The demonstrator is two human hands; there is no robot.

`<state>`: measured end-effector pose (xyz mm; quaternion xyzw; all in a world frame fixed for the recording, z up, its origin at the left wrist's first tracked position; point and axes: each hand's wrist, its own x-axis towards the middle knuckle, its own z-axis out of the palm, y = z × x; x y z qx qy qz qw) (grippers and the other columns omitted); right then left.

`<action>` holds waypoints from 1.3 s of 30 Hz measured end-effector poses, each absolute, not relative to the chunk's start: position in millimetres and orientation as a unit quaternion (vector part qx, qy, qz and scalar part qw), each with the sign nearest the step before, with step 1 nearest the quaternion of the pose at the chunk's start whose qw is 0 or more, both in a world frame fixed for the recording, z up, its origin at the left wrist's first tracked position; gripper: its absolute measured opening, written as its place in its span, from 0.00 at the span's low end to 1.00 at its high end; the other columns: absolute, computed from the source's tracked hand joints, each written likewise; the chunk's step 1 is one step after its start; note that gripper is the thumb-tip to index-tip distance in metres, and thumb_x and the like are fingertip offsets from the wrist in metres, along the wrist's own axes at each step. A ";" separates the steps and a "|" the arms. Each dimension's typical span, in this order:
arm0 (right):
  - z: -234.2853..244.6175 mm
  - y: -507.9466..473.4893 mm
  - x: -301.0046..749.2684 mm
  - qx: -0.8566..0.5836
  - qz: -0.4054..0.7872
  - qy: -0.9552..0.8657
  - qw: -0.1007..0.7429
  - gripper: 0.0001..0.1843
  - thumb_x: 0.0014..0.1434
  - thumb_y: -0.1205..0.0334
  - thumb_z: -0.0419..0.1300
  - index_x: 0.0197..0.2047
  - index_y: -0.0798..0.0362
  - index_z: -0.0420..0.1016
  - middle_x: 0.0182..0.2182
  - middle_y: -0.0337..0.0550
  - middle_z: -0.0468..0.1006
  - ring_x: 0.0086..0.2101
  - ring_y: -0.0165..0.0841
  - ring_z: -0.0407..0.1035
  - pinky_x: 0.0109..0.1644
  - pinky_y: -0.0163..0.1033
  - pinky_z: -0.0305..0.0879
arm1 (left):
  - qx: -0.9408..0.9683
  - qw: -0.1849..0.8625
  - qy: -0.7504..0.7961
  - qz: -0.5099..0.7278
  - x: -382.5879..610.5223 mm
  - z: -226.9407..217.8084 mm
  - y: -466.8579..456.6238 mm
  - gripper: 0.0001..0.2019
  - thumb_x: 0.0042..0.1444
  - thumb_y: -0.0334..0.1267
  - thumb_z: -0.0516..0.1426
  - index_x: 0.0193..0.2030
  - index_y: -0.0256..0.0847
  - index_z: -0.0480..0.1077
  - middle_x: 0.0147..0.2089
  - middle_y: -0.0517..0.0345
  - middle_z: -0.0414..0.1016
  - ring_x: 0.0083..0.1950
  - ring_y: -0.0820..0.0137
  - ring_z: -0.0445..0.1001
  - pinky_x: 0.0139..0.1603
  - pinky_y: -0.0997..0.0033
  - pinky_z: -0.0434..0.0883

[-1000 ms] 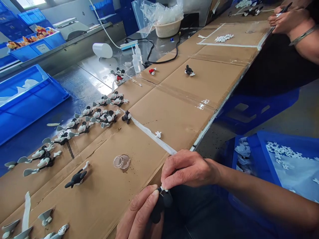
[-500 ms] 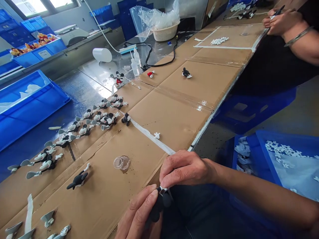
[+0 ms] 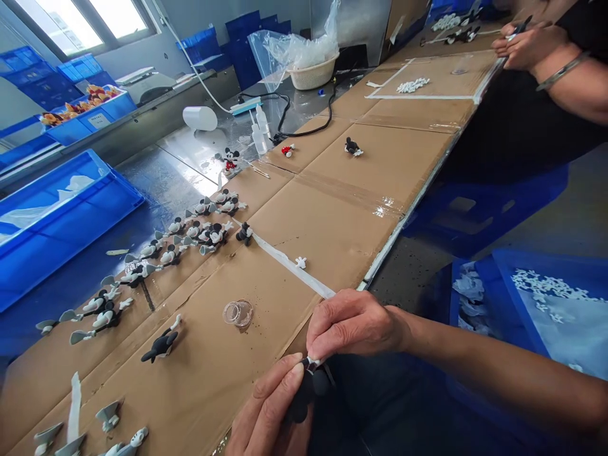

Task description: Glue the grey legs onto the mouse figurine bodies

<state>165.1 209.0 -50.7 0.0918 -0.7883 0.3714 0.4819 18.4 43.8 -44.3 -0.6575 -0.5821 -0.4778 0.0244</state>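
Observation:
At the table's near edge, my left hand [image 3: 266, 402] is closed around a black mouse figurine part [image 3: 300, 400] with round dark ears. My right hand [image 3: 349, 323] pinches a small white piece [image 3: 312, 363] against the end of the figurine's black limb; fingertips hide most of it, and it looks like a white glove-shaped hand. A loose white toy hand [image 3: 301, 262] lies beside the white tape strip [image 3: 289, 263]. Left of my hands are a small clear cup [image 3: 239, 313] and a black figurine [image 3: 160, 345] with one white-handed arm.
Several mouse figurines [image 3: 171, 255] lie in rows along the left, with grey base pieces [image 3: 108, 415] nearer me. Blue crates [image 3: 71, 212] stand left and a blue bin of white pieces [image 3: 546, 304] right. A co-worker's hands [image 3: 527, 47] hold a pen-like tool at the far right.
The view has shifted slightly, so the table things appear a little further right and lower. Both hands keep their hold, with the white piece still pressed at the figurine.

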 end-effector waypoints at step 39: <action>3.0 321.3 78.8 -0.235 0.289 -0.864 0.339 0.10 0.67 0.66 0.59 0.42 0.54 0.84 0.44 0.48 0.86 0.44 0.37 0.79 0.52 0.42 0.73 | -0.504 -0.155 -0.823 -0.210 -218.1 27.5 110.1 0.16 0.52 0.41 0.68 0.47 0.41 0.80 0.41 0.54 0.85 0.47 0.58 0.83 0.51 0.56 0.78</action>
